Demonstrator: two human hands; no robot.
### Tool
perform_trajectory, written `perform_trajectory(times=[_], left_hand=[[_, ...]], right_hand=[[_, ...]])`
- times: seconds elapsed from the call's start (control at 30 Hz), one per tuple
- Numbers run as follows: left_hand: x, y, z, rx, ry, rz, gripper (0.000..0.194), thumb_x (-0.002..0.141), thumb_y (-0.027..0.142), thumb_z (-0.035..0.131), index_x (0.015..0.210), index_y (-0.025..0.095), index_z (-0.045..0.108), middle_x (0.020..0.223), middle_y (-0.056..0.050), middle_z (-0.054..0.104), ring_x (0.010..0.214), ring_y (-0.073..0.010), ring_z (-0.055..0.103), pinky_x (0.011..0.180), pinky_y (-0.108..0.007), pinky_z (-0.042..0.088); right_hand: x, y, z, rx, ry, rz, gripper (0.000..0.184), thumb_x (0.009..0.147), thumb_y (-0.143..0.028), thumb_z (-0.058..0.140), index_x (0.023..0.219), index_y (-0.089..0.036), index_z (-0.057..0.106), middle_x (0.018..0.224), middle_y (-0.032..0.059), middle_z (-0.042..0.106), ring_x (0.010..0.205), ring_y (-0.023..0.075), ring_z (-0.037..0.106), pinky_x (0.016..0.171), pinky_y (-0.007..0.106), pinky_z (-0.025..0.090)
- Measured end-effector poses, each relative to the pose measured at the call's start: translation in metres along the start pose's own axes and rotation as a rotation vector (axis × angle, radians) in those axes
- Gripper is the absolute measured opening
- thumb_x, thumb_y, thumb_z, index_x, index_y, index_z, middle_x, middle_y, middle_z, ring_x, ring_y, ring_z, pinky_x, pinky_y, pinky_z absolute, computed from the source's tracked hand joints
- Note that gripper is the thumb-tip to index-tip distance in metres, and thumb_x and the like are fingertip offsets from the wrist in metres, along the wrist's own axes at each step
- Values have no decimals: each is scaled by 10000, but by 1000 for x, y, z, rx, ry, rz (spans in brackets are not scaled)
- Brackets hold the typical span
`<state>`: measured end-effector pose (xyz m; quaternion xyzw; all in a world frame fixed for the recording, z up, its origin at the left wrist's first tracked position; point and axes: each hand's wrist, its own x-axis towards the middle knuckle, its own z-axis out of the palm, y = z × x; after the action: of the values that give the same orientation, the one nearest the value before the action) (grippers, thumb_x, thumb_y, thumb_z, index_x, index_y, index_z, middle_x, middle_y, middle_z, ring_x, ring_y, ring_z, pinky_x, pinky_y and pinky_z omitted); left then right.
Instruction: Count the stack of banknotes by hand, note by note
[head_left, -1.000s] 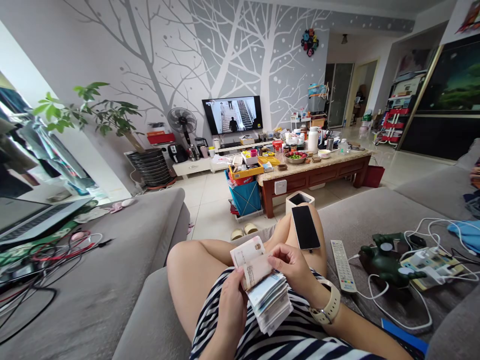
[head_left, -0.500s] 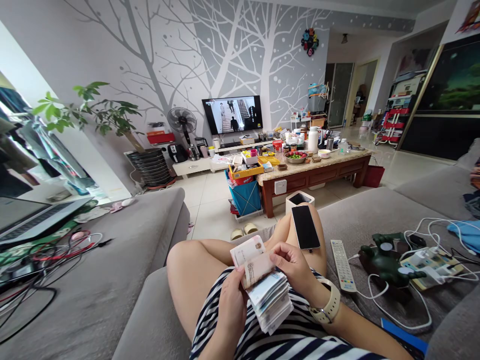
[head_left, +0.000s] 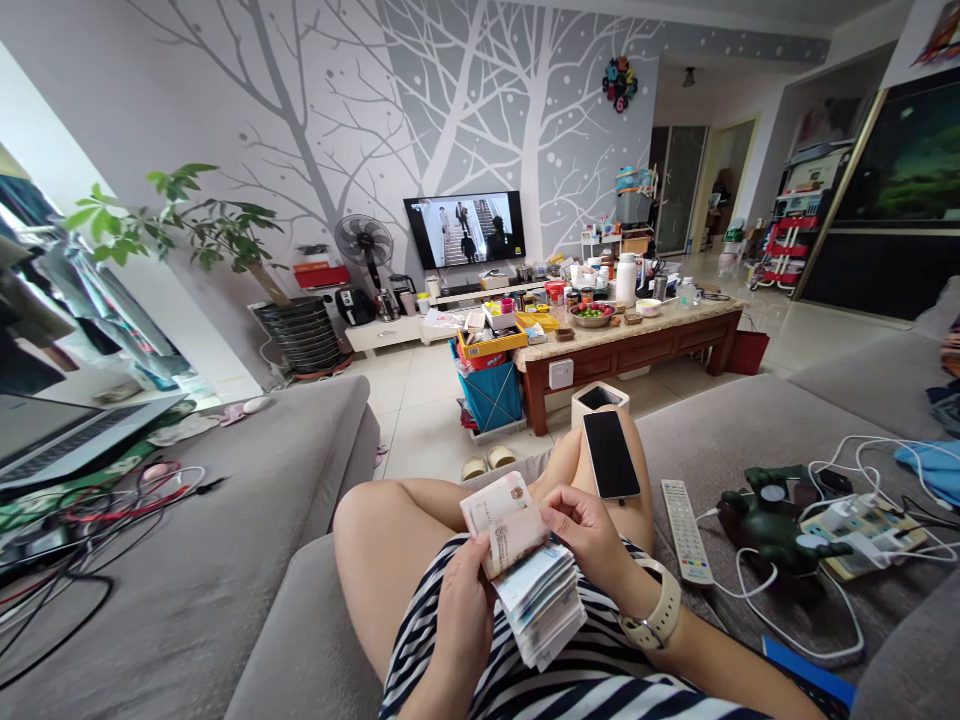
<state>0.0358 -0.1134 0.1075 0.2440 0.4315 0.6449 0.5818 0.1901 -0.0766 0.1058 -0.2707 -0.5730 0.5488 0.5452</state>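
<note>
Money stack pinched along left edge by left hand, likely so nothing slips; bent note pinched at right edge by right hand (maybe for easy lifting).

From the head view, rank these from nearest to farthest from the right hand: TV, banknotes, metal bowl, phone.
1. Banknotes: at the right hand, toward its left.
2. Phone: just ahead, on the right leg.
3. Metal bowl: farther ahead, on the table.
4. TV: ahead and left, at the far wall.
</note>
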Motion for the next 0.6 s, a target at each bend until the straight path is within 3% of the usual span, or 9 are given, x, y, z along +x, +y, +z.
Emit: perform_trajectory(times=[0.6], left_hand=[[-3, 2, 2, 32, -13, 7, 186, 674, 314, 699, 781, 165, 734, 793, -34, 758, 807, -261, 673, 736, -332, 516]], right_hand=[[-2, -5, 2, -18, -7, 25, 312, 854, -458, 637, 746, -172, 578, 672, -18, 508, 620, 128, 440, 583, 243, 350]])
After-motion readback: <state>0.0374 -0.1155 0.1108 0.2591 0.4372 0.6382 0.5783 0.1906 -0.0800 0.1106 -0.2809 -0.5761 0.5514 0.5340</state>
